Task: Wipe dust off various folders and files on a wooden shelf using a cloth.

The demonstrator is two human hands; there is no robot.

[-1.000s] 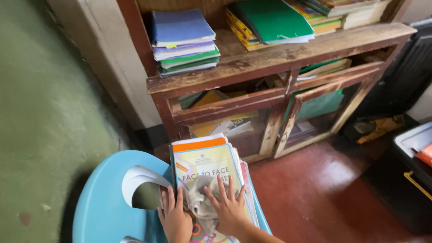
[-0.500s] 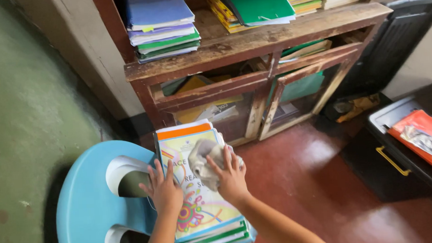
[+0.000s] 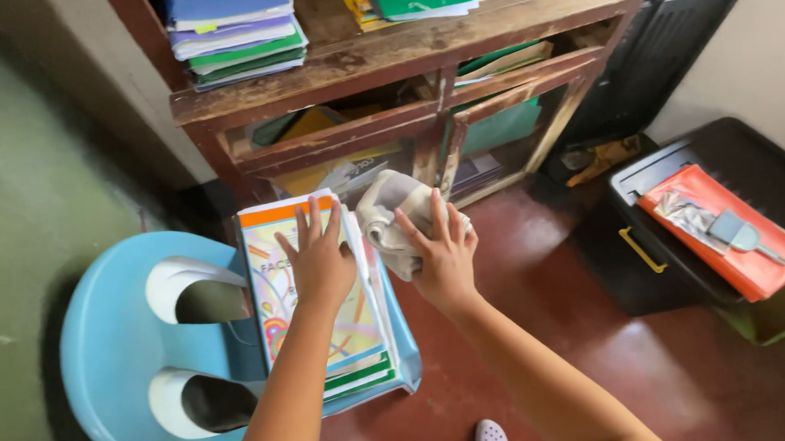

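Note:
A stack of books (image 3: 363, 338) with a colourful cover on top lies on a light blue plastic chair (image 3: 113, 351). My left hand (image 3: 318, 260) rests flat on the top cover, fingers spread. My right hand (image 3: 439, 254) grips a crumpled grey cloth (image 3: 388, 216) just off the stack's right edge, in front of the wooden shelf.
A worn wooden shelf unit (image 3: 401, 50) stands behind, with piles of folders (image 3: 230, 32) on top and books inside. At the right a black bin (image 3: 678, 35) and a dark box (image 3: 671, 233) holding an orange folder (image 3: 724, 230) sit on the red floor.
My right hand has lifted the cloth off the book cover and carried it to the right. My left hand moved onto the middle of the cover. The view has shifted closer.

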